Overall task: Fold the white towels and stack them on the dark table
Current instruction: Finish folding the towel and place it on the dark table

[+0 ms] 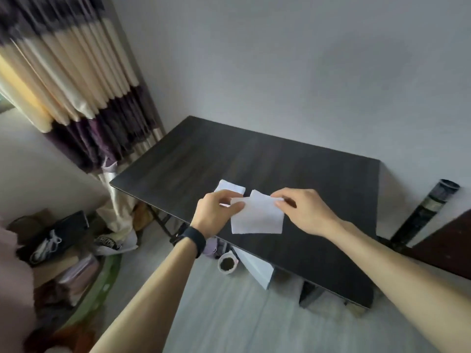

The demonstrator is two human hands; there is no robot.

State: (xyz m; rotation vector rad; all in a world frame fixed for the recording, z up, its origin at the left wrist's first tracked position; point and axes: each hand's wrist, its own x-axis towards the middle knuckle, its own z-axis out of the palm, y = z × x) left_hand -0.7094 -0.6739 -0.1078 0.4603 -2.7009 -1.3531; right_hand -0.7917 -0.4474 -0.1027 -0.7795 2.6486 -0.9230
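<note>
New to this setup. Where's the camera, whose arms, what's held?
No machine: a person works bare-handed. The one picture comes from a wide-angle camera on their head, looking forward and down, so both arms reach in from below. The left hand, black band on its wrist, and the right hand each pinch an upper corner of a white towel over the dark table. Behind the left hand a second white towel, apparently folded, lies on the table. A striped curtain hangs at left.

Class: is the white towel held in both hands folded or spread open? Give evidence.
Folded: the held towel shows a second layer peeking behind its top edge, pinched by the left hand and right hand.
</note>
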